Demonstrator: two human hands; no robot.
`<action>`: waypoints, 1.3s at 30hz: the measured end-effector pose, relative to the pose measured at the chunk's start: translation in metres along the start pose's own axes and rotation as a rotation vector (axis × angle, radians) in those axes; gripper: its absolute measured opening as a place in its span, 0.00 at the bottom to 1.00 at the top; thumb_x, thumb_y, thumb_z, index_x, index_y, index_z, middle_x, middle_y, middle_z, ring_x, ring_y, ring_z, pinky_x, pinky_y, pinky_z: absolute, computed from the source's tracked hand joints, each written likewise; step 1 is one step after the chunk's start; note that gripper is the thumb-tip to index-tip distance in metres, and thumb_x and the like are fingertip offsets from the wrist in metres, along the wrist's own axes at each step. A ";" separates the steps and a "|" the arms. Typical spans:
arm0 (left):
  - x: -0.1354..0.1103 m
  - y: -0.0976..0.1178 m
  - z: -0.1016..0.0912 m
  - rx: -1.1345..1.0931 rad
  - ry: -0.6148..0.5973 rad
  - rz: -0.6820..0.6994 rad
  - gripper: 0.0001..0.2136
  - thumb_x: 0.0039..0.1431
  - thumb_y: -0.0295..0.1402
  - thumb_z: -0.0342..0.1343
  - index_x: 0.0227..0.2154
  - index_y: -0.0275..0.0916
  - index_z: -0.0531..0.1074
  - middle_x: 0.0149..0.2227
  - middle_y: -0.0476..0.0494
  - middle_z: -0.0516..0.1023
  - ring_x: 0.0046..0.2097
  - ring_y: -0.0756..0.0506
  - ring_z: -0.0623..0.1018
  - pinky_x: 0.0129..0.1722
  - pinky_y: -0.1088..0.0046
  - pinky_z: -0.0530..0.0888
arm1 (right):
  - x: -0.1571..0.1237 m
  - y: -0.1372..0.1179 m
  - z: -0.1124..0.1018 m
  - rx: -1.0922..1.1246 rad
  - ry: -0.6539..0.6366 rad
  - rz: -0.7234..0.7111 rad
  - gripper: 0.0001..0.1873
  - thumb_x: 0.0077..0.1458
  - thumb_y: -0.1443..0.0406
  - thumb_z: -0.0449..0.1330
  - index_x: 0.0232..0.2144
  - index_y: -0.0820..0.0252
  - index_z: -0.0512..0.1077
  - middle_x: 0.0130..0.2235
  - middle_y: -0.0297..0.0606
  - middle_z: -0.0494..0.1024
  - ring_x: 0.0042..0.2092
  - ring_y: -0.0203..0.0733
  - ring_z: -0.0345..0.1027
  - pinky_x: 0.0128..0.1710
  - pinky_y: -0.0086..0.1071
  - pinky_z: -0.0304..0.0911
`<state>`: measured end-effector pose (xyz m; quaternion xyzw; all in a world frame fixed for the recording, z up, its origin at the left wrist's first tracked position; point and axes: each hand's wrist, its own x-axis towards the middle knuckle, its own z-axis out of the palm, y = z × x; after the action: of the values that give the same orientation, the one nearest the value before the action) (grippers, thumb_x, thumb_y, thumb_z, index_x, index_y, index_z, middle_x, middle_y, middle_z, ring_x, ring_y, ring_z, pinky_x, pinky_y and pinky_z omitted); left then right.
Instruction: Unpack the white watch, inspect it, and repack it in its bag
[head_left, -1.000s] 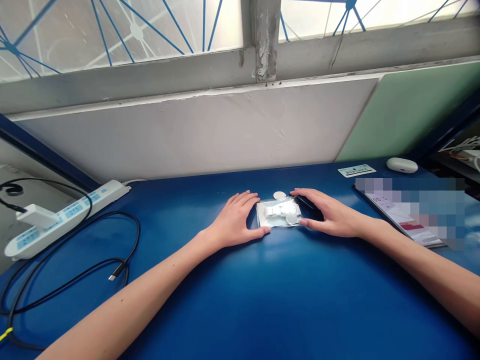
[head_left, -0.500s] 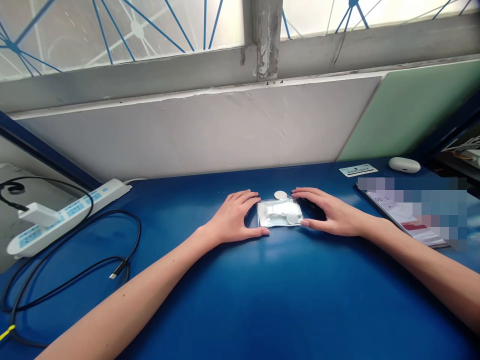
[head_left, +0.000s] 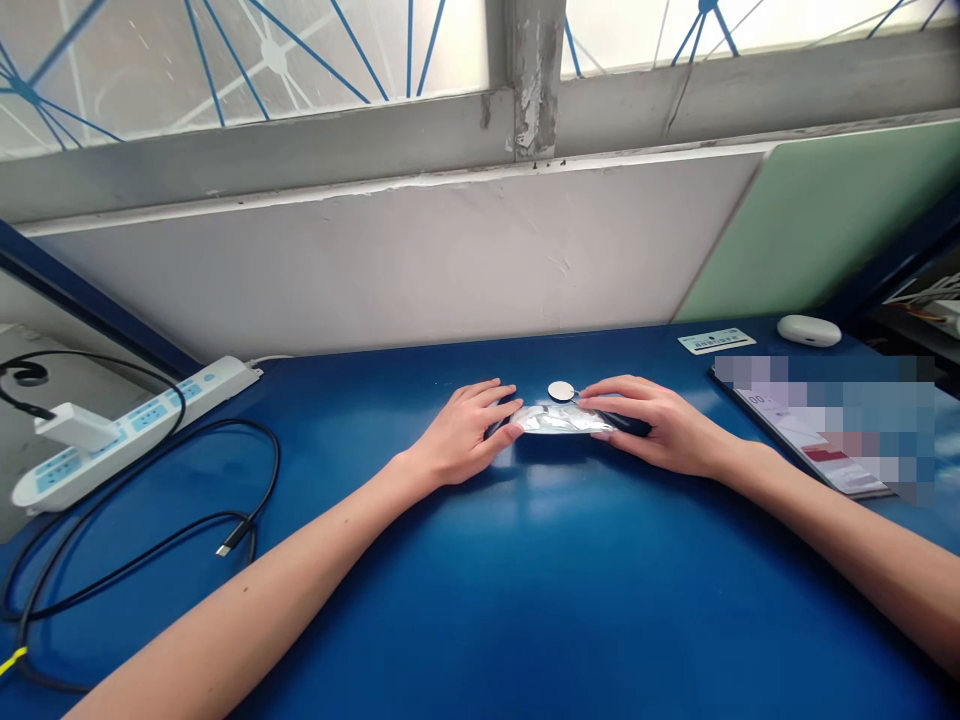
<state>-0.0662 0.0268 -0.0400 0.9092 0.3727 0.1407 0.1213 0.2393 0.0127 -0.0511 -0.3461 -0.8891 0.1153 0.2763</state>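
A small clear plastic bag with white contents is tilted, its near edge raised off the blue table. My left hand pinches its left end between thumb and finger, the other fingers stretched out. At the bag's right end, my right hand is closed on it with the thumb at the near edge and fingers on the far side. Just behind the bag lies a round white disc, close to my right fingertips. What the bag contains cannot be made out at this tilt.
On the left stand a white power strip with a plugged-in charger and a looped black cable. At the right lie a partly blurred tablet, a printed card and a white earbud case. A wall borders the table's back.
Both hands have closed on the bag's ends. The bag, flat before, has tipped up at its near edge, so its face now looks narrower. The white disc has stayed in place.
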 end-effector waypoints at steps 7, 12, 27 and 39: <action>0.000 0.000 0.001 -0.001 0.028 0.018 0.27 0.72 0.48 0.37 0.56 0.36 0.71 0.63 0.35 0.69 0.67 0.34 0.63 0.64 0.50 0.61 | 0.006 -0.017 0.002 0.333 0.154 0.305 0.14 0.60 0.54 0.60 0.38 0.56 0.79 0.41 0.41 0.84 0.42 0.51 0.78 0.43 0.41 0.73; 0.000 0.005 0.003 -0.033 0.079 -0.032 0.39 0.63 0.49 0.56 0.69 0.34 0.49 0.63 0.31 0.68 0.63 0.33 0.68 0.61 0.52 0.66 | 0.007 -0.012 0.010 0.580 0.111 0.533 0.21 0.57 0.50 0.63 0.46 0.57 0.74 0.37 0.41 0.85 0.37 0.49 0.79 0.37 0.40 0.74; 0.001 0.006 -0.001 -0.029 0.039 -0.023 0.33 0.58 0.53 0.60 0.61 0.39 0.66 0.62 0.34 0.68 0.63 0.32 0.67 0.62 0.52 0.65 | -0.004 0.002 0.003 -0.105 -0.133 0.153 0.36 0.59 0.48 0.58 0.65 0.56 0.60 0.66 0.52 0.63 0.66 0.62 0.56 0.62 0.56 0.59; 0.000 0.007 -0.002 0.014 -0.002 -0.006 0.31 0.63 0.52 0.55 0.64 0.39 0.63 0.63 0.33 0.66 0.64 0.33 0.65 0.62 0.52 0.64 | -0.004 0.007 0.004 -0.111 -0.172 0.171 0.43 0.54 0.45 0.62 0.65 0.58 0.61 0.65 0.52 0.65 0.67 0.63 0.55 0.62 0.58 0.59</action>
<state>-0.0619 0.0220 -0.0362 0.9091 0.3761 0.1368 0.1158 0.2436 0.0153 -0.0592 -0.4244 -0.8817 0.1184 0.1687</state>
